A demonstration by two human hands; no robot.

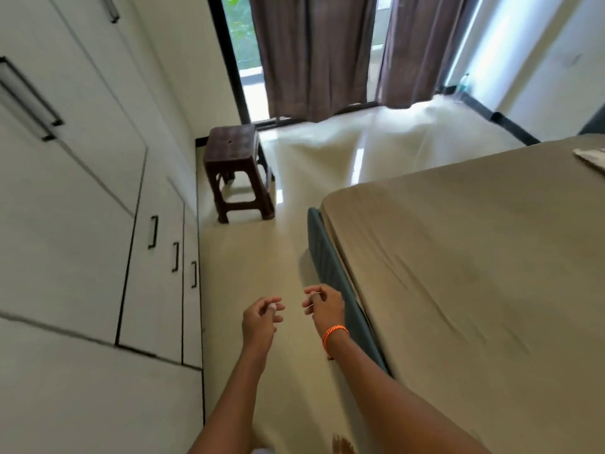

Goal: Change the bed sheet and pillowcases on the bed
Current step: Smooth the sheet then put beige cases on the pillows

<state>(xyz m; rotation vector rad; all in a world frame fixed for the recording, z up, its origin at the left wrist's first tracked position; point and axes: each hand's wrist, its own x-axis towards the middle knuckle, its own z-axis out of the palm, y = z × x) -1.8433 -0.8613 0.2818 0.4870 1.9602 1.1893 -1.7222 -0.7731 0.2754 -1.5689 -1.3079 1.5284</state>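
Observation:
The bed (474, 273) fills the right side, covered by a tan bed sheet with light wrinkles; its teal frame edge (330, 267) runs along the near side. A folded pale cloth (592, 157) lies at the bed's far right edge, cut off by the frame. My left hand (262, 317) and my right hand (322, 306) hang over the floor just left of the bed frame, fingers loosely curled, holding nothing. An orange band circles my right wrist. No pillows are in view.
A dark brown stool (237, 168) stands on the cream floor by the wall. White wardrobe doors (82, 208) with black handles line the left. Brown curtains (314, 54) hang over the window ahead. A strip of floor runs between wardrobe and bed.

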